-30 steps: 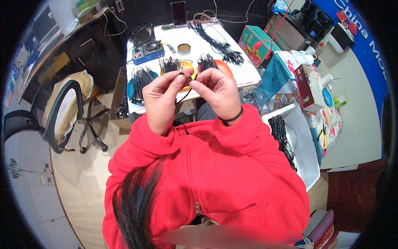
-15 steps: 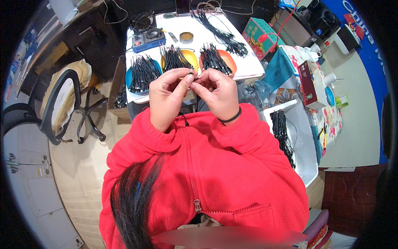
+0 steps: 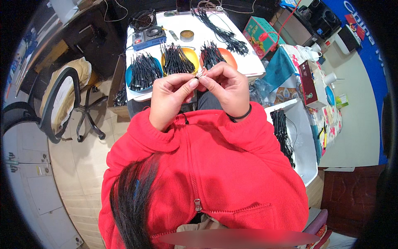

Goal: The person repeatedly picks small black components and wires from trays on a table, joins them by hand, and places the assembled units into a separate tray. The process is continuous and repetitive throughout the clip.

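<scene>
My left hand and my right hand meet in front of the table's near edge, thumbs and forefingers pinched together. Between the fingertips is a small cable end, dark with a pale tip; the fingers hide most of it. Just beyond stand three bowls: a blue bowl on the left, a yellow bowl in the middle and an orange bowl on the right. Bundles of short black cables fill them. My right hand partly covers the orange bowl's near side.
Behind the bowls are a blue soldering station, a round tin and loose black cables. A white bin with black cables stands at right. An office chair is at left, a green box at far right.
My right hand has shifted to the right and turned slightly, and my left hand has moved down a little. Both keep their pinch, with the pale tip now showing between the fingertips.
</scene>
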